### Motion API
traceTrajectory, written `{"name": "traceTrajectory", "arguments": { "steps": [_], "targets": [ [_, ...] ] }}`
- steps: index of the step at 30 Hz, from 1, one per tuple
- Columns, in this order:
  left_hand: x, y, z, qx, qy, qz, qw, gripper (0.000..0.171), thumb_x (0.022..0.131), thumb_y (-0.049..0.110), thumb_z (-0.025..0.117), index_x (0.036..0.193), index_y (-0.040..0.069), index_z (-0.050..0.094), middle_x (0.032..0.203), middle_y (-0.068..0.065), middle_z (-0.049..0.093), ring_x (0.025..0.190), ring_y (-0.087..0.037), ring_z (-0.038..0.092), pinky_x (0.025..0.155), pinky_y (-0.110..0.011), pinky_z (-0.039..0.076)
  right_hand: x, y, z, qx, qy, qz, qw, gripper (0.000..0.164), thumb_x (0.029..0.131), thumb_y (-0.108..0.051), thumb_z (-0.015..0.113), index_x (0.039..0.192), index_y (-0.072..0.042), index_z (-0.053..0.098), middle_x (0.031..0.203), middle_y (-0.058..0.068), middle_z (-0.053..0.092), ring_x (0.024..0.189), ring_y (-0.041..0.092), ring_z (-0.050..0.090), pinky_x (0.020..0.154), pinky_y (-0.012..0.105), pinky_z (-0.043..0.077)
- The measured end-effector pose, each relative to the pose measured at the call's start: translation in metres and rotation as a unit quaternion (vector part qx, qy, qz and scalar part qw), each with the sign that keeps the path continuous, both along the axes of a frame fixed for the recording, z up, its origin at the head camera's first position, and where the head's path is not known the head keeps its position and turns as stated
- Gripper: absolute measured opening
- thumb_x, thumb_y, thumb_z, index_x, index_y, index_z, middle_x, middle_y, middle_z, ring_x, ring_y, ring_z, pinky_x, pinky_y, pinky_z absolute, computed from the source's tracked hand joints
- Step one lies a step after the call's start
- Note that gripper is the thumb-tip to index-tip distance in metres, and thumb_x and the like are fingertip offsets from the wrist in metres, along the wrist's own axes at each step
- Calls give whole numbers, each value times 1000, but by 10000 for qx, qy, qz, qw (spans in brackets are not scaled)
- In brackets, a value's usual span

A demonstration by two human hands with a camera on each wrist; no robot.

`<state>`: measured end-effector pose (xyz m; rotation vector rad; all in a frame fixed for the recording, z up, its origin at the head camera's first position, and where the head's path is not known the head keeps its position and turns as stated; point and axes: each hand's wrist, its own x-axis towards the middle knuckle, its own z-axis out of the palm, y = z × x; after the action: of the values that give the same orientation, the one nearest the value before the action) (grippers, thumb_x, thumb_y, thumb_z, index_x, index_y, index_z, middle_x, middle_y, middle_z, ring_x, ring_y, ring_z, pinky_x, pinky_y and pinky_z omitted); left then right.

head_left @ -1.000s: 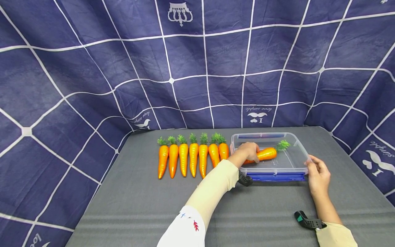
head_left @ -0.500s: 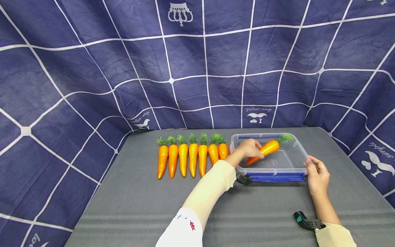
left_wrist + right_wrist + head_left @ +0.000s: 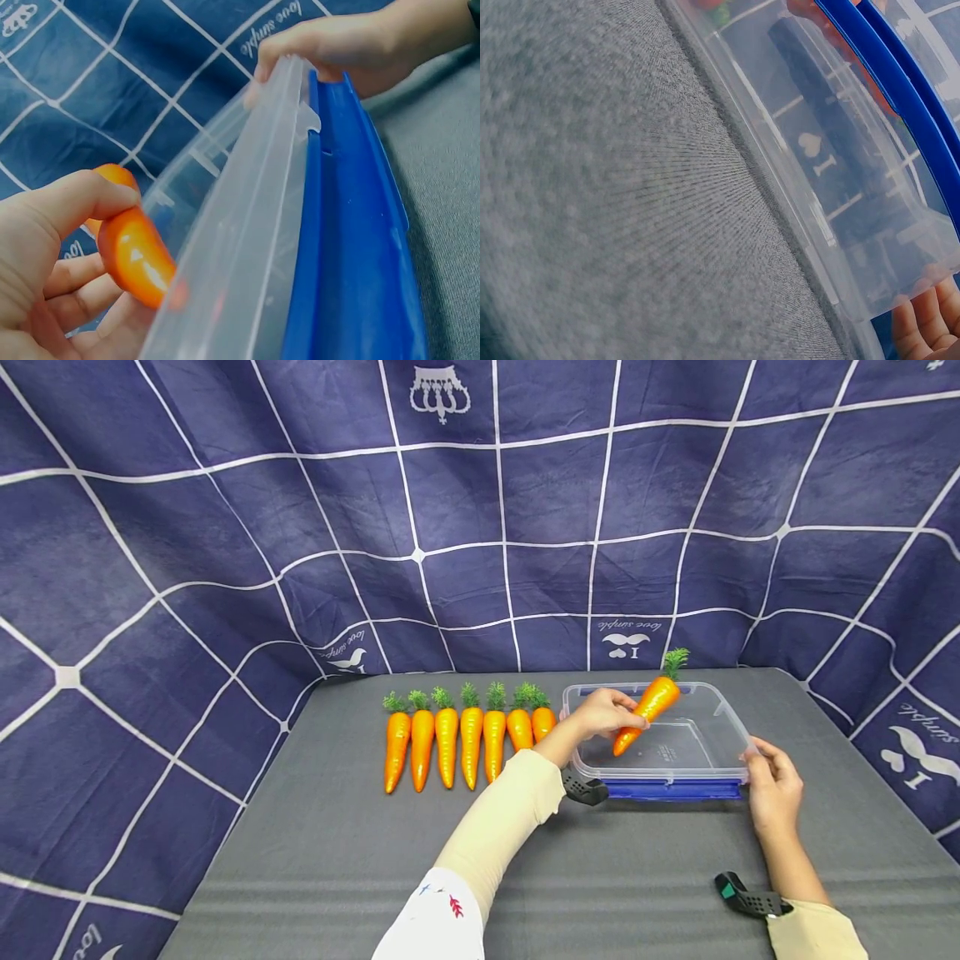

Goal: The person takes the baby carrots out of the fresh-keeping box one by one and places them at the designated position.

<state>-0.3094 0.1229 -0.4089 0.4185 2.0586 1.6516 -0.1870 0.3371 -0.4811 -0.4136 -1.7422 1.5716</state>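
My left hand [image 3: 606, 712] pinches the narrower half of a shiny orange carrot [image 3: 657, 697] between thumb and fingers. The carrot tilts over the clear plastic box [image 3: 667, 774], its leafy green top up at the box's far side and its tip low over the inside. From the left wrist view, the thumb presses across the carrot [image 3: 135, 255], and the box wall stands beside it. My right hand [image 3: 775, 785] grips the box at its near right corner. Along the box's near side runs a blue flap [image 3: 675, 790]. Fingers [image 3: 922, 319] touch the box's end in the right wrist view.
Several more carrots [image 3: 446, 747] lie in a row left of the box, green tops pointing away; my left forearm hides parts of the nearest ones. Grey cloth [image 3: 330, 860] covers the table, and a blue checked curtain [image 3: 487, 510] hangs behind and at the sides.
The carrot has risen from low inside the box and turned steeper, its green top swinging up past the far rim. My left hand moved slightly with it; the right hand stays put.
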Motion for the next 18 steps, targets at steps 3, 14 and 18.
{"name": "traceTrajectory", "arguments": {
  "steps": [3,14,18],
  "targets": [
    [1,-2,2,135,-155,96,9997,26,78,5,79,98,-2,65,74,-3,66,61,-14,62,54,-32,55,0,0,0,-42,-17,10,10000,30,92,-2,53,96,-28,69,69,-21,62,56,-2,47,55,9,36],
    [5,-10,11,506,-340,410,9973,26,78,5,79,98,-1,64,79,-7,69,67,-20,66,61,-38,58,-1,2,-1,-211,-52,65,9997,30,92,-1,53,97,-26,69,70,-20,62,55,-2,46,54,9,36],
    [6,-13,12,628,-284,511,9963,24,79,6,80,96,0,65,78,-6,69,68,-18,66,61,-37,58,0,2,0,-179,-89,34,9998,30,92,-2,53,97,-27,68,70,-20,62,55,-2,46,55,9,36]
  ]
}}
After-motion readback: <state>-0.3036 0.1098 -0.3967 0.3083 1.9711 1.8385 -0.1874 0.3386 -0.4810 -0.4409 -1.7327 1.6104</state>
